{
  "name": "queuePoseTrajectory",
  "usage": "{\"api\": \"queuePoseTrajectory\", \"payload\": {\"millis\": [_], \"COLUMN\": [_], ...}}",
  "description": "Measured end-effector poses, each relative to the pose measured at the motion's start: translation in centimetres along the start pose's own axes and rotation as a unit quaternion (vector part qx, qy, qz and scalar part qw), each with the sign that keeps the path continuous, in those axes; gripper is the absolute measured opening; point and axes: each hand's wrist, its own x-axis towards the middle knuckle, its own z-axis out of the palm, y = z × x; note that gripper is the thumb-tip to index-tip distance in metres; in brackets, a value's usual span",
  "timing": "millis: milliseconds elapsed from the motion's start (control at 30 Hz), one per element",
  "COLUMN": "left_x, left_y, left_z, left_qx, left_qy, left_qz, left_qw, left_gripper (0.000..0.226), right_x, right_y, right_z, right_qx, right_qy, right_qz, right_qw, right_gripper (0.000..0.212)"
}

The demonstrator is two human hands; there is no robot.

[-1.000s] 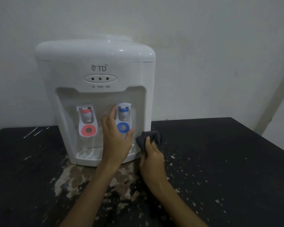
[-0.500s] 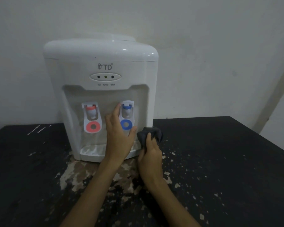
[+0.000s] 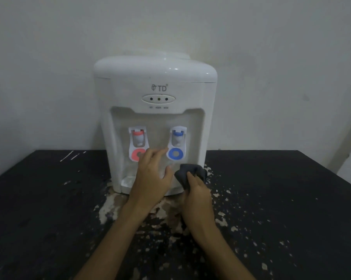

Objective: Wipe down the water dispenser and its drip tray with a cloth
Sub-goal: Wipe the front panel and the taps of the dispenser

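**A:** What is hidden or hard to make out?

**B:** The drip tray (image 3: 127, 181), at the foot of the water dispenser (image 3: 190, 93) in the centre of the frame, is mostly behind the left hand (image 3: 152, 178). Only its left end shows. That hand also covers part of the red tap's (image 3: 138, 138) ring. The labels under the lights (image 3: 159, 99) are too blurred to read, and both forearms are cut off at the bottom edge.

**A:** And the hands?

**B:** The left is released, with its fingers spread between the taps. I cannot tell whether it touches the panel. The right hand (image 3: 199, 199) is grasping the dark cloth (image 3: 199, 170) at the dispenser's lower right corner.

**A:** Counts?

**B:** One dispenser on the black, flaking counter (image 3: 49, 199), one cloth, two hands, three lights, and two taps, red and a blue tap (image 3: 178, 136).
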Motion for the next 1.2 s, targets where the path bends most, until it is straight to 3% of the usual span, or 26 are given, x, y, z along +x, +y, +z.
{"api": "queuePoseTrajectory", "payload": {"millis": [200, 300, 500, 633, 733, 867, 933, 1000, 1100, 1200], "left_x": [0.3, 0.9, 2.4, 3.0, 2.9, 2.8, 2.7, 2.7, 2.9, 3.1], "left_y": [-1.5, -2.8, -5.2, -6.7, -7.6, -8.1, -7.8, -7.4, -7.2, -7.6], "left_z": [-4.1, -5.7, -8.4, -9.8, -9.9, -9.2, -8.7, -8.4, -8.5, -8.9], "left_qx": [0.025, 0.033, 0.017, 0.001, -0.008, -0.049, -0.071, -0.091, -0.147, -0.253], "left_qy": [0.048, 0.085, 0.151, 0.153, 0.112, 0.054, 0.043, 0.052, 0.075, 0.089], "left_qz": [0.046, 0.031, -0.007, -0.056, -0.099, -0.129, -0.128, -0.129, -0.139, -0.169], "left_qw": [0.998, 0.995, 0.988, 0.987, 0.989, 0.989, 0.988, 0.986, 0.976, 0.948], "left_gripper": [0.031, 0.026, 0.027, 0.040, 0.050, 0.055, 0.056, 0.055, 0.047, 0.045], "right_x": [0.1, 0.5, 3.1, 6.4, 8.7, 11.0, 11.7, 11.8, 11.3, 10.0], "right_y": [-3.2, -4.7, -10.3, -14.1, -15.9, -15.9, -15.4, -15.1, -15.3, -14.4], "right_z": [-3.0, -4.3, -4.1, -2.4, -1.8, -2.7, -2.8, -2.3, -0.3, 2.5], "right_qx": [0.157, 0.173, 0.103, 0.055, 0.027, -0.007, -0.032, -0.043, -0.080, -0.143], "right_qy": [0.113, 0.162, 0.239, 0.268, 0.329, 0.401, 0.404, 0.399, 0.372, 0.272], "right_qz": [0.100, 0.097, -0.186, -0.302, -0.315, -0.230, -0.182, -0.187, -0.274, -0.404], "right_qw": [0.976, 0.967, 0.947, 0.913, 0.890, 0.887, 0.896, 0.897, 0.883, 0.862], "right_gripper": [0.037, 0.041, 0.039, 0.029, 0.023, 0.027, 0.035, 0.037, 0.031, 0.027]}}
